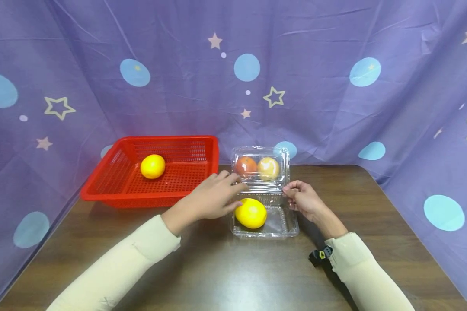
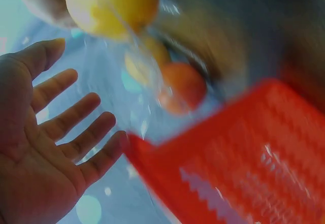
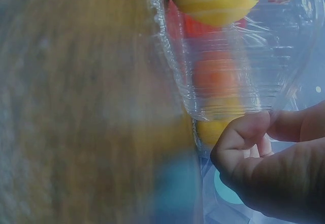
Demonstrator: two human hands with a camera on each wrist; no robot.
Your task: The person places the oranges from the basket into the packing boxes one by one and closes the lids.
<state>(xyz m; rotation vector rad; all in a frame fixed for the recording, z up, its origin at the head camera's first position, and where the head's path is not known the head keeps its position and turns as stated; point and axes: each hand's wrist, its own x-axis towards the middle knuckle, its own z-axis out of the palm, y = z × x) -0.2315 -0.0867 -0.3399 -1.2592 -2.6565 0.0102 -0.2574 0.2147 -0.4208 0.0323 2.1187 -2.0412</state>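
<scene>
The clear box (image 1: 265,216) on the table (image 1: 373,207) is pinched at its right rim by the right hand (image 1: 304,199). The left hand (image 1: 212,198) is held open, gripping nothing, just left of the lemon (image 1: 251,213) in the box.

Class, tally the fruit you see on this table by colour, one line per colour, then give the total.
Yellow fruit: 3, one in the red basket, one in the open clear box, one in the shut clear box behind it
Orange-red fruit: 1, in that shut box
Total: 4
</scene>
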